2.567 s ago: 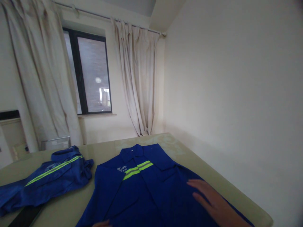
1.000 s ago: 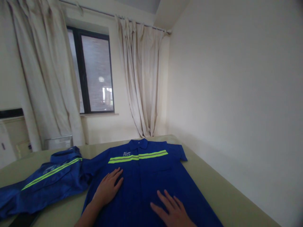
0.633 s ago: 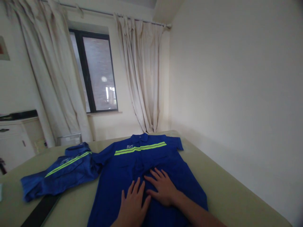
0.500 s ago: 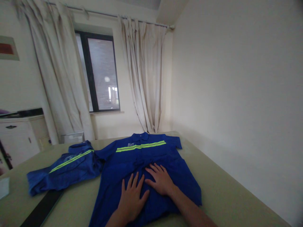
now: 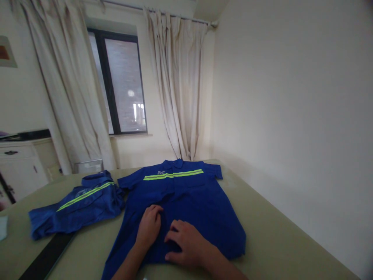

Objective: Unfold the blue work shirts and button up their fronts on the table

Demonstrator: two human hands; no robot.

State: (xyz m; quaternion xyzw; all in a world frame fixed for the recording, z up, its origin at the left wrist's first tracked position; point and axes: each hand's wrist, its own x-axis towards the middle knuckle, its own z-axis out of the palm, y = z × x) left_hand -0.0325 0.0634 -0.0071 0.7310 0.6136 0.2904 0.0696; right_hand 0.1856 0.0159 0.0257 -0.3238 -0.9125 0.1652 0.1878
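Blue shirt point(image 5: 201, 206) lies front up on the counter point(image 5: 279, 229), collar toward the window point(image 5: 125, 81), yellow-green stripe across the chest, short sleeves out to the sides. Both hands are over its lower front, near each other. Left hand point(image 5: 149, 225): fingers together and bent, partly closed — can't tell if it grips any cloth. Right hand point(image 5: 186, 241): half open, fingers curled and spread, thumb apart — no clear hold on cloth visible. Second blue shirt point(image 5: 84, 206), rumpled, sits to the left, close by the first one's sleeve, over one end of a black strip point(image 5: 46, 256). Pale item point(image 5: 3, 227) at far left edge, cut off by the frame.
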